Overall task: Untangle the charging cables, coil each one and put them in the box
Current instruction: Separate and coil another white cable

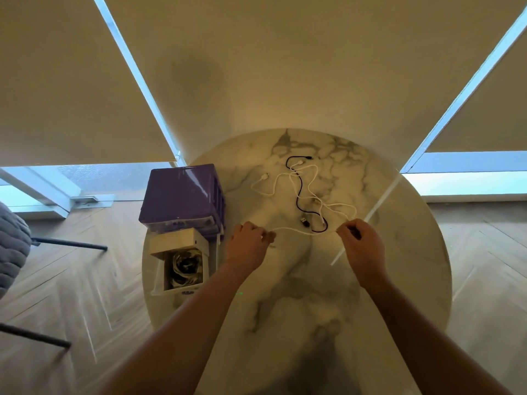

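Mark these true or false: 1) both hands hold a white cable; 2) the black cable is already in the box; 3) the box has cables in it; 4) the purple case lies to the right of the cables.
1) True. The left hand and right hand each pinch the white cable, stretched between them.
2) False. The black cable lies on the table, crossed with white cable.
3) True. The open box holds coiled cables.
4) False. The purple case sits left of them, behind the box.
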